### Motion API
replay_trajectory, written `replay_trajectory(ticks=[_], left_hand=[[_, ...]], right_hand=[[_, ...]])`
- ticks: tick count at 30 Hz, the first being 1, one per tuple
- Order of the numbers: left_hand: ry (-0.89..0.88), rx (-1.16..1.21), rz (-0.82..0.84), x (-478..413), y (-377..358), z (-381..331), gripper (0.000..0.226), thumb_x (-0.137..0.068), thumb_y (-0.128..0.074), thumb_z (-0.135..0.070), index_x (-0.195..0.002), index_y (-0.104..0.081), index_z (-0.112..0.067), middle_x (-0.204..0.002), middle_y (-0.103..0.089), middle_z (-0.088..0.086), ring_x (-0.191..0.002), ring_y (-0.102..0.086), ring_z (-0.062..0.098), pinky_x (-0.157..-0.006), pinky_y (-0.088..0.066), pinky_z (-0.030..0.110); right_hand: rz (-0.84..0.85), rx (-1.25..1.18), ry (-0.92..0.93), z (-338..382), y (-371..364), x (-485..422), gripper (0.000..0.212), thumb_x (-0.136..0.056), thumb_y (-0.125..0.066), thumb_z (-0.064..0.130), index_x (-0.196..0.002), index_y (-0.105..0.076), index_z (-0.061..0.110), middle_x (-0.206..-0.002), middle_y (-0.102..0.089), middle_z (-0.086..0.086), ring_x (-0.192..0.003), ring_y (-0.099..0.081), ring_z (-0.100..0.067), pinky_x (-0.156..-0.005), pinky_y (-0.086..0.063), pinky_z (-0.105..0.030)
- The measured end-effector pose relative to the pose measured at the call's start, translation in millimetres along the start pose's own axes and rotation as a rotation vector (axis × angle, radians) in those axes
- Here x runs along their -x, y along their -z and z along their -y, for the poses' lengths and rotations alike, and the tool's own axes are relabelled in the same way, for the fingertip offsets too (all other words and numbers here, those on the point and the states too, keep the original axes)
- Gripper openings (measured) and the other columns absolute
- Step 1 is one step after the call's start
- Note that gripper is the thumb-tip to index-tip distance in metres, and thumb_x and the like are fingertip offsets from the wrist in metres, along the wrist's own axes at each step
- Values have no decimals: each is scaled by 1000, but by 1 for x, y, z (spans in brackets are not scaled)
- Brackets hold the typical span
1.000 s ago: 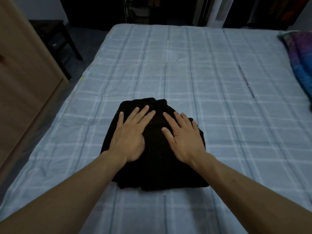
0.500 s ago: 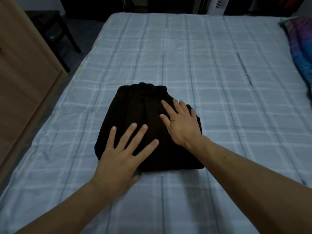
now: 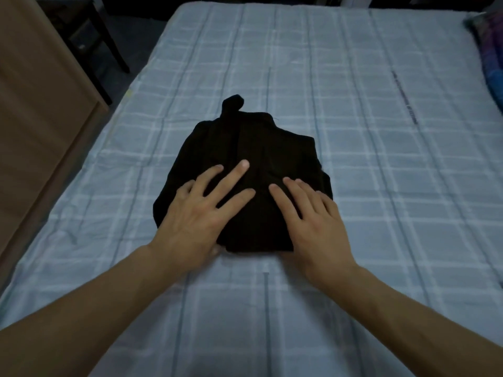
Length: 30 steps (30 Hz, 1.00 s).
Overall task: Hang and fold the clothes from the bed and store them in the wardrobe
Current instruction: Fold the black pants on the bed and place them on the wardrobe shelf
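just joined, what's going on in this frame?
A person is at the bed with both hands laid on a folded black garment. The left hand and right hand rest on its near half, fingers straight and spread, as if smoothing the fold. One bit of cloth pokes out at the far edge. The garment is not yet stored. A wooden cabinet stands to the left of the bed.

no readable text, dark marks (image 3: 404, 97) on bedsheet (image 3: 326, 63) illegible
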<state>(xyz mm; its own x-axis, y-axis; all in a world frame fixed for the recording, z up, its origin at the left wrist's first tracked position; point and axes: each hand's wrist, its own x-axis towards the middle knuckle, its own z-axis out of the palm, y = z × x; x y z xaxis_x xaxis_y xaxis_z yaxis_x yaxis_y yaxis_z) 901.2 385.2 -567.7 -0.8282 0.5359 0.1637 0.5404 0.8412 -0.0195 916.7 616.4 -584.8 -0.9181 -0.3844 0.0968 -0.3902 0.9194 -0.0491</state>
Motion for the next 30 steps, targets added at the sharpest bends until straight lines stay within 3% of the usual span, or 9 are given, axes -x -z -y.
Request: replay_trajectory(ticks=[5, 9, 15, 21, 30], left_hand=[[-7, -111, 74, 6, -3, 3, 107, -58, -80, -60, -150, -37, -24, -166, -15, 6, -141, -32, 44, -90, -47, 67], [11, -67, 48, -3, -9, 1, 90, -54, -88, -36, -134, -50, -22, -154, -41, 7, -123, -47, 44, -65, -55, 49], [15, 19, -92, -10, 51, -4, 62, -56, -84, -11, -112, -59, -17, -130, -61, 8, -90, -60, 36, -40, -48, 33], [98, 132, -77, 41, 160, -26, 86, -35, -86, -15, -116, -58, -24, -134, -54, -3, -92, -60, 23, -41, -51, 33], [262, 125, -80, 184, 374, -85, 80, -45, -81, -9, -120, -57, -25, -131, -58, -4, -89, -60, 21, -52, -52, 28]], right_hand=[[-124, 5, 12, 4, -16, -7, 88, -71, -82, 22, -146, -37, 16, -143, -49, -18, -131, -48, -37, -99, -44, -48], [-79, -12, 17, 4, -9, -15, 90, -57, -89, 31, -136, -48, 18, -130, -59, -18, -114, -60, -37, -85, -50, -45], [-50, 30, 26, 8, 67, -23, 84, -49, -91, 33, -125, -56, 22, -102, -66, -8, -77, -66, -28, -67, -49, -37], [-85, 15, 147, 41, 183, 13, 88, -44, -89, 39, -123, -51, 25, -103, -65, -2, -77, -66, -23, -64, -48, -34], [-74, -48, 318, 144, 370, 110, 77, -62, -82, 50, -128, -51, 28, -109, -63, 2, -85, -66, -19, -72, -52, -35]])
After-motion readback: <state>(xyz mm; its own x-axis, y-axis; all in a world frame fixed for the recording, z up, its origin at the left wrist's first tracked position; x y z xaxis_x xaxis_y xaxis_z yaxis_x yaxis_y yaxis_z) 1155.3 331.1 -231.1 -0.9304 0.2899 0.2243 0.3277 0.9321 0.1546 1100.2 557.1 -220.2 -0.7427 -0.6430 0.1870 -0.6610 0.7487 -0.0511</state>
